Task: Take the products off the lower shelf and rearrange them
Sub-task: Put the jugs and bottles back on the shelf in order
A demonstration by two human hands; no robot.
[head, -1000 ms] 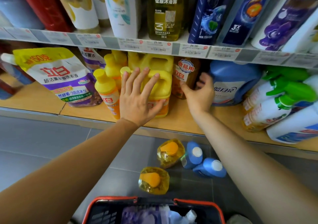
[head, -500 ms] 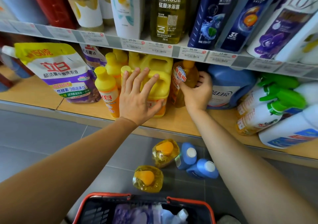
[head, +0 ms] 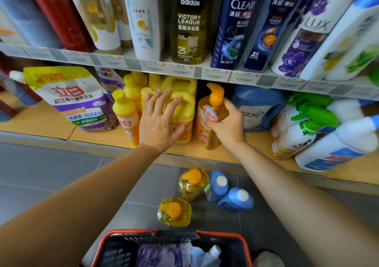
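Amber pump bottle [head: 211, 121] stands on the wooden lower shelf [head: 205, 151], the right hand [head: 227, 125] wrapped around its shoulder. Just beside it the left hand [head: 160, 121] lies flat, fingers spread, against a yellow jug [head: 182, 106]; below both hands four bottles stand on the floor

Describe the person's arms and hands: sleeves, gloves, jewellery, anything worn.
Both forearms are bare up to the frame's edge, with no sleeves in view. The left hand and right hand wear no gloves. No rings, watch or bracelet show on the fingers or wrists that are visible.
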